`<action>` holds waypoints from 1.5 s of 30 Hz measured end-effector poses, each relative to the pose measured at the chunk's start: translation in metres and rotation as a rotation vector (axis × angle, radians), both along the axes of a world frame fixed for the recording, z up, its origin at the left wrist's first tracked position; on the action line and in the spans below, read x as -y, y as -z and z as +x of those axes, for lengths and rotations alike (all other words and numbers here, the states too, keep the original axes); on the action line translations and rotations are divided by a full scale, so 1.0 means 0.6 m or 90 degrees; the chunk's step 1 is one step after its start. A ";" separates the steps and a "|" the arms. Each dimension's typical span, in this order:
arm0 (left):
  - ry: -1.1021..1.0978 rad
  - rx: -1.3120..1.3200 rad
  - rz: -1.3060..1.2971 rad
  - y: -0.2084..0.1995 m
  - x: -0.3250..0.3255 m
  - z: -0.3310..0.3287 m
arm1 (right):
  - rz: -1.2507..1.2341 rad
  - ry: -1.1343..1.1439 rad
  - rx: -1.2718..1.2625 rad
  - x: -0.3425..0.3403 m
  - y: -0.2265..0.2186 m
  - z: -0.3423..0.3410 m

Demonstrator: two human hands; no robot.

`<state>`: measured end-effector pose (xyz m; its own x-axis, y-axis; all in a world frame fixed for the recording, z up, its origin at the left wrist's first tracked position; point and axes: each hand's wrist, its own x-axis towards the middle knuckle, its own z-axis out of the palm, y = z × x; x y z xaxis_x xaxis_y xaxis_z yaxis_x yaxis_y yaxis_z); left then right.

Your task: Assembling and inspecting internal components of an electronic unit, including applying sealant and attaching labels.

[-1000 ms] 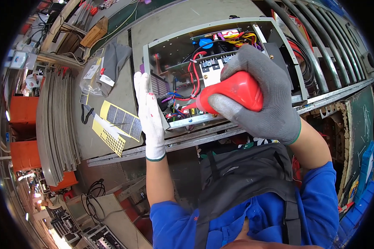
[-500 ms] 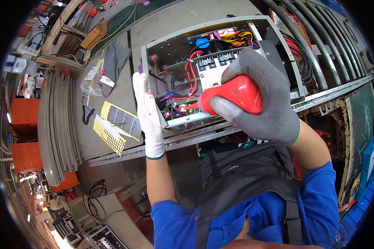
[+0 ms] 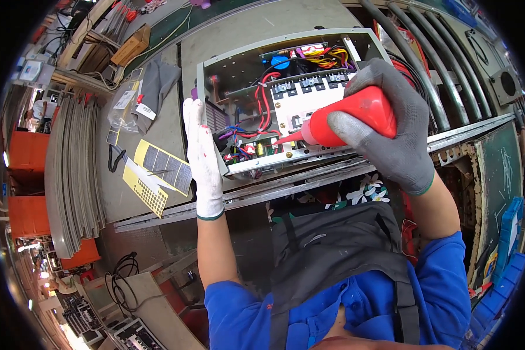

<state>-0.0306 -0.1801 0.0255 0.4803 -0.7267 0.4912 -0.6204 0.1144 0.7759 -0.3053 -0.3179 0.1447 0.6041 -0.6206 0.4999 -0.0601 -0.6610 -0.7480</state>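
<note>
My right hand point(image 3: 399, 140), in a grey glove with a worn thumb, is wrapped round a red squeeze bottle point(image 3: 356, 116). The bottle lies tilted, its thin red nozzle pointing left over the front part of an open metal case point(image 3: 239, 53). Near the nozzle tip is a small circuit board point(image 3: 262, 149) with coloured parts; whether the tip touches it I cannot tell. Inside the case are red wires point(image 3: 263, 105), a white plate point(image 3: 300, 105) with black components, and a blue round part point(image 3: 280, 62). My left hand point(image 3: 203, 151), white-gloved, rests with fingers stretched along the case's left side.
Left of the case lie yellow-backed sticker sheets point(image 3: 151, 175) and a grey cloth point(image 3: 157, 87) on a plastic bag. Metal tubes point(image 3: 434, 70) stand at the right. A metal rail point(image 3: 321, 175) runs along the bench's front edge. Stacked grey sheets point(image 3: 76, 175) stand far left.
My right hand has moved right with the squeeze bottle, and its nozzle has shifted right along the front of the case. My left hand stays at the case's left side.
</note>
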 end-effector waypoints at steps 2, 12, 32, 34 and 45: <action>0.014 -0.022 -0.021 0.005 0.001 0.004 | -0.032 0.001 0.001 -0.001 0.007 0.003; 0.021 -0.019 -0.045 0.005 -0.001 0.004 | -0.076 -0.004 0.001 -0.005 0.004 0.008; 0.004 0.026 -0.009 -0.002 -0.003 -0.003 | -0.121 0.014 0.030 -0.016 0.015 -0.005; -0.007 0.039 0.010 -0.008 -0.008 -0.009 | -0.166 0.023 0.029 -0.016 0.016 -0.009; -0.112 0.400 0.064 0.023 -0.102 -0.051 | 0.514 0.231 0.599 0.095 0.158 -0.203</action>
<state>-0.0612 -0.1191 0.0116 0.2410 -0.7205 0.6502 -0.9613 -0.0849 0.2623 -0.4271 -0.3749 0.0499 -0.0394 -0.9981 0.0471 0.6248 -0.0614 -0.7784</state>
